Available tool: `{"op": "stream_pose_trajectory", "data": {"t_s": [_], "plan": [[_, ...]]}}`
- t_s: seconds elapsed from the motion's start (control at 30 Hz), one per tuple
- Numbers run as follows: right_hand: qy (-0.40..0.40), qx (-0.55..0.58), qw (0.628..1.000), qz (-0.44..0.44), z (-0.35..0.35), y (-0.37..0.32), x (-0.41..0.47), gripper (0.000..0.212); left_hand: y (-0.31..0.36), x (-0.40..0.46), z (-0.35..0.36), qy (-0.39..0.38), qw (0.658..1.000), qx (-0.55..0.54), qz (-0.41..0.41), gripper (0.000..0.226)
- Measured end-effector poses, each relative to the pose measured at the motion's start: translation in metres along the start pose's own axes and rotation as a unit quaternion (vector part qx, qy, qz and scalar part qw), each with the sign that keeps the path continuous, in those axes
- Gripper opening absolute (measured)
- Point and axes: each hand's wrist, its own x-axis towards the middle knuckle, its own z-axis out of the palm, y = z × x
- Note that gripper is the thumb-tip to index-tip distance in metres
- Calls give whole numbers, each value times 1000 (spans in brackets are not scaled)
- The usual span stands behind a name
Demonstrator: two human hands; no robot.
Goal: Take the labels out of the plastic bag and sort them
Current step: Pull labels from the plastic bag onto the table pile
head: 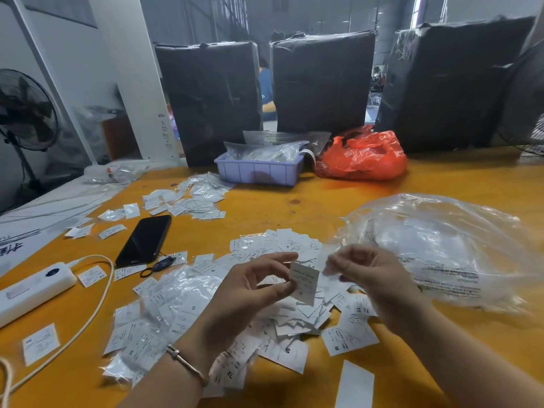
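My left hand (pixel 253 287) pinches a small stack of white labels (pixel 304 282) between thumb and fingers, above the table. My right hand (pixel 368 278) is just to its right, its fingers curled and pinching a small clear plastic sleeve (pixel 329 270). Under both hands lies a loose heap of white size labels (pixel 282 325), some in small clear sleeves (pixel 164 307). A large clear plastic bag (pixel 441 245) lies crumpled on the right of the table. A second scatter of labels (pixel 191 198) lies farther back on the left.
On the orange table (pixel 441 184) lie a black phone (pixel 144 240), a white power strip (pixel 32 287) with its cable, a lilac tray (pixel 259 170) of bagged items and a red plastic bag (pixel 362 156). Black wrapped bales (pixel 323 81) stand along the far edge. A fan (pixel 23 110) stands left.
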Motion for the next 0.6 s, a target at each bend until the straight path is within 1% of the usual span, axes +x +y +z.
{"op": "stream_pose_trajectory", "data": {"t_s": [0.07,0.13,0.2,0.27,0.37,0.43,0.5,0.6], "plan": [[-60,19,998,10,10,1,-3,25,3,-1,0,-30,1000,-6,3,3],[-84,25,996,11,14,3,-5,19,4,-2,1,-46,999,-13,-1,2],[-83,28,996,9,15,4,-5,16,4,-2,3,-47,999,-12,-7,7],[-72,31,997,4,15,4,-5,12,2,-2,4,-37,999,14,-6,12],[-63,26,998,-1,14,2,-5,12,1,-1,6,-21,999,25,-4,7],[-65,26,998,-4,16,0,-7,9,4,-1,5,-22,1000,17,-2,8],[-52,17,998,-14,19,-1,-10,14,5,-2,5,-32,999,-7,1,11],[-22,-23,999,-44,22,-2,-13,21,5,-3,5,-38,999,-20,0,9]]}}
